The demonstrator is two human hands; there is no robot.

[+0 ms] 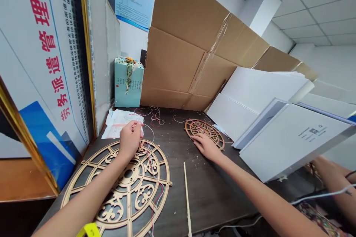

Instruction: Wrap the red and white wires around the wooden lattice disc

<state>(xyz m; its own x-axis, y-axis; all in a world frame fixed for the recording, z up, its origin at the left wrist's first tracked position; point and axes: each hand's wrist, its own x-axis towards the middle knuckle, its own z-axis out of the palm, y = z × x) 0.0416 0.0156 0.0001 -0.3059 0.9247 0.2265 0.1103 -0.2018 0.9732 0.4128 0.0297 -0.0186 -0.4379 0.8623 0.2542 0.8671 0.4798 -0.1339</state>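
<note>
The left hand (130, 137) is raised over the far edge of a large openwork wooden disc (135, 173), thumb and forefinger drawn together. A thin white wire (152, 133) curves away from those fingertips, so they appear to pinch it, though the grip itself is partly hidden. The disc lies flat on the dark bench (175, 152), at the left, with red and white strands (161, 192) trailing across its right side. Just beyond the hand is a crumpled paper sheet (112, 130).

The right hand (206, 147) reaches to a smaller openwork disc (207, 130) farther back on the bench. Its fingers are slightly apart and rest at the near edge of that disc, not clamped. A slim pale stick (187, 196) lies between the forearms, touching neither disc.

Both discs look like thin cut wood: probably light and stiff, yet brittle at the narrow scrolls and small rim tabs. The sound places to take hold are the outer ring, with a hand on each side for the large one, or the broad hub; the scrollwork could snap under a pinch. The wire looks light and limp, likely to tangle or catch in the cutouts, and is best held near its end.
</note>
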